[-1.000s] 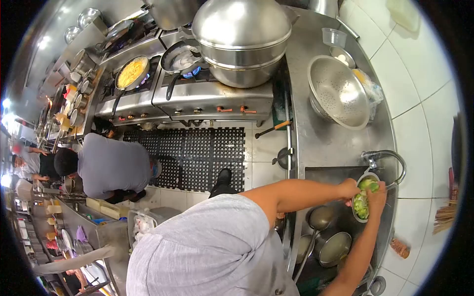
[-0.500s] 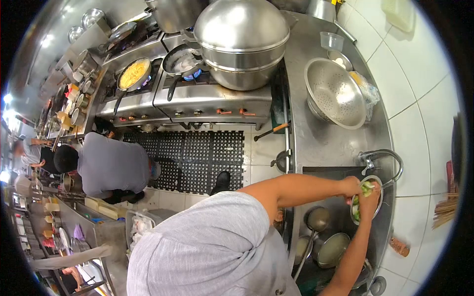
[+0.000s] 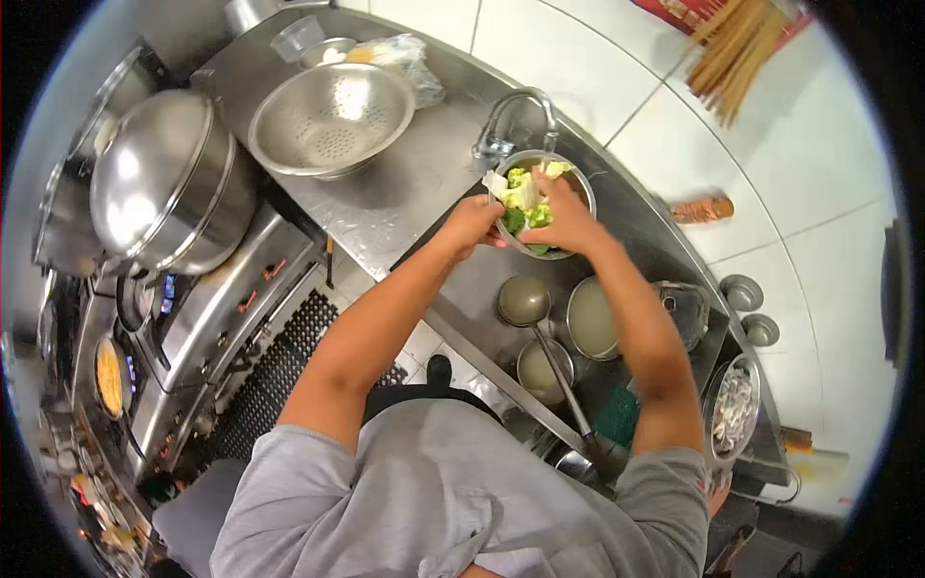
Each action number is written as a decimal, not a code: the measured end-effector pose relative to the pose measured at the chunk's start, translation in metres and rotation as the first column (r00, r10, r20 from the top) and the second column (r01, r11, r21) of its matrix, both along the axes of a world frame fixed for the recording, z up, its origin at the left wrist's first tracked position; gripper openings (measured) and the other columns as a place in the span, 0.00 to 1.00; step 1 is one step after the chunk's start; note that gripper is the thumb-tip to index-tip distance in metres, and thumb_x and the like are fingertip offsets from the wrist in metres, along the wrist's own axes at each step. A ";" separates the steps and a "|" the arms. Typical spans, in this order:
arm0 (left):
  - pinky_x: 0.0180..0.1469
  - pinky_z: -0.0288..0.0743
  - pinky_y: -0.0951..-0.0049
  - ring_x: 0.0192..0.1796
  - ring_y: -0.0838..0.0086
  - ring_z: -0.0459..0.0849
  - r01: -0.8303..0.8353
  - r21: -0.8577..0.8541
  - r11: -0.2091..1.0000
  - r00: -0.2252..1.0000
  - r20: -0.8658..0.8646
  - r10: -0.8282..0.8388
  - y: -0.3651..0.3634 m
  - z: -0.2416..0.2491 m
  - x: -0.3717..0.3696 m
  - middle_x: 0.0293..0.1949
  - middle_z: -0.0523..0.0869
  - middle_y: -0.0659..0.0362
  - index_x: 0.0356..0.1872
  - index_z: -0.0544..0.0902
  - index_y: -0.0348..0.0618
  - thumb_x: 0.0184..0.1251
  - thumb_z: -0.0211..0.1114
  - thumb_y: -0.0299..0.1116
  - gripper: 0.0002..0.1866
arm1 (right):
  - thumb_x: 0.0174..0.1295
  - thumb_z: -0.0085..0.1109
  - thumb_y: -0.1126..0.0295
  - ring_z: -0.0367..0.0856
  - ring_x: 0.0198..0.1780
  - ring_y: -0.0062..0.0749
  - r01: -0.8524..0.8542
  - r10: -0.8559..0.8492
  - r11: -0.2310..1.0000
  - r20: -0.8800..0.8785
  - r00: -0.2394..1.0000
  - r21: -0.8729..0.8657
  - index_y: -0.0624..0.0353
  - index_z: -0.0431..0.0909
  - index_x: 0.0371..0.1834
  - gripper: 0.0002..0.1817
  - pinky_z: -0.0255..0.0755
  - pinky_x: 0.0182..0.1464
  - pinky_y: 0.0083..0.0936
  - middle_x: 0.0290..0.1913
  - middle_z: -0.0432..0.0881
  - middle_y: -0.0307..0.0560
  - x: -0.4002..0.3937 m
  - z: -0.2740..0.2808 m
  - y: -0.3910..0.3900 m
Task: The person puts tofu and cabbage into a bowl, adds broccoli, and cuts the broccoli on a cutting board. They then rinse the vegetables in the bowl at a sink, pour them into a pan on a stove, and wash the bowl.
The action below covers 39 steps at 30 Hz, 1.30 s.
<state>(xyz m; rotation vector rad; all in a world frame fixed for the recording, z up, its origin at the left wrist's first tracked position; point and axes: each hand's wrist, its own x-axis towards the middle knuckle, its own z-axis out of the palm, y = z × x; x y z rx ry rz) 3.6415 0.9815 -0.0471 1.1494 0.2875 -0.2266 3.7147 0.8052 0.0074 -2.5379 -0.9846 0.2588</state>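
Note:
A metal bowl (image 3: 586,189) holds broccoli florets (image 3: 515,220) and pale leafy vegetable pieces (image 3: 553,170). It sits under the curved tap (image 3: 521,94), over the sink. My left hand (image 3: 472,225) is closed on the bowl's left rim, thumb up near the leaves. From the right, my right hand (image 3: 567,218) reaches into the bowl, its fingers and thumb curled around some of the broccoli. Part of the bowl's inside is hidden by that hand.
A large colander (image 3: 332,144) stands on the steel counter to the left. In the sink are a ladle (image 3: 540,328), a pot of cloudy liquid (image 3: 590,318) and a green scouring pad (image 3: 617,416). A strainer of sliced pieces (image 3: 734,409) is at right. The stove (image 3: 217,318) is far left.
My view has swung toward the sink, so the bowl and both hands now appear nearer the middle. Both hands stay at the bowl, with the right hand still among the vegetables.

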 end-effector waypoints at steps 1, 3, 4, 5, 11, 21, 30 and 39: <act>0.24 0.80 0.76 0.24 0.71 0.81 0.003 0.016 1.000 1.000 0.006 -0.003 -0.003 0.002 0.003 0.29 0.81 0.53 0.38 0.75 0.32 0.60 0.52 0.30 0.11 | 0.36 0.71 0.59 0.64 0.61 0.63 0.065 -0.067 0.997 -0.037 0.997 -0.032 0.43 0.53 0.71 0.53 0.60 0.64 0.44 0.59 0.64 0.59 -0.009 0.001 0.008; 0.24 0.80 0.76 0.23 0.73 0.81 0.019 0.044 0.999 1.000 0.007 -0.020 -0.007 0.003 0.003 0.28 0.80 0.55 0.38 0.75 0.33 0.60 0.51 0.30 0.10 | 0.38 0.67 0.62 0.66 0.58 0.65 0.142 -0.142 0.990 0.062 0.988 0.009 0.42 0.57 0.68 0.47 0.65 0.59 0.48 0.57 0.65 0.59 -0.013 -0.015 0.015; 0.24 0.80 0.76 0.23 0.73 0.80 0.037 0.062 0.997 0.999 0.003 -0.038 -0.007 0.003 0.003 0.27 0.80 0.56 0.37 0.74 0.34 0.60 0.51 0.30 0.10 | 0.39 0.67 0.62 0.67 0.58 0.64 0.169 -0.169 0.986 0.055 0.984 -0.002 0.43 0.58 0.67 0.46 0.66 0.58 0.49 0.57 0.65 0.59 -0.007 -0.022 0.015; 0.24 0.80 0.76 0.23 0.73 0.80 0.058 0.079 0.995 0.998 -0.002 -0.058 -0.008 0.003 0.003 0.27 0.80 0.56 0.37 0.74 0.34 0.60 0.51 0.30 0.09 | 0.39 0.67 0.63 0.68 0.57 0.63 0.199 -0.198 0.980 0.047 0.979 -0.016 0.43 0.59 0.67 0.45 0.67 0.57 0.49 0.56 0.66 0.59 0.001 -0.030 0.014; 0.27 0.80 0.75 0.24 0.73 0.80 -0.007 0.035 0.999 0.997 -0.074 0.010 -0.007 0.000 0.006 0.29 0.81 0.55 0.39 0.73 0.36 0.62 0.52 0.31 0.10 | 0.41 0.68 0.64 0.70 0.58 0.54 0.024 0.011 0.988 0.226 0.974 -0.150 0.46 0.63 0.64 0.41 0.68 0.57 0.42 0.54 0.71 0.54 0.026 -0.020 0.007; 0.32 0.79 0.72 0.30 0.74 0.79 0.050 0.120 0.992 0.996 -0.080 -0.040 0.016 -0.026 -0.003 0.31 0.79 0.58 0.39 0.75 0.38 0.62 0.52 0.34 0.11 | 0.40 0.73 0.56 0.66 0.62 0.47 -0.100 0.102 0.985 -0.009 0.995 0.139 0.55 0.63 0.65 0.46 0.61 0.64 0.36 0.60 0.68 0.56 0.022 0.008 -0.011; 0.36 0.72 0.75 0.43 0.73 0.80 0.100 0.035 0.994 0.995 -0.035 -0.098 0.024 -0.052 0.023 0.46 0.80 0.60 0.51 0.73 0.43 0.64 0.53 0.38 0.17 | 0.47 0.63 0.44 0.60 0.66 0.54 0.314 -0.387 0.804 0.043 0.921 0.506 0.54 0.73 0.56 0.36 0.50 0.68 0.45 0.61 0.69 0.59 -0.013 -0.040 0.008; 0.33 0.73 0.70 0.38 0.71 0.79 0.057 0.269 0.962 0.995 0.066 -0.078 0.009 -0.024 0.029 0.41 0.79 0.57 0.48 0.73 0.41 0.68 0.51 0.39 0.15 | 0.53 0.57 0.44 0.50 0.70 0.56 0.511 -0.654 0.656 0.081 0.752 0.555 0.53 0.60 0.67 0.40 0.45 0.68 0.50 0.70 0.52 0.63 -0.040 -0.037 0.021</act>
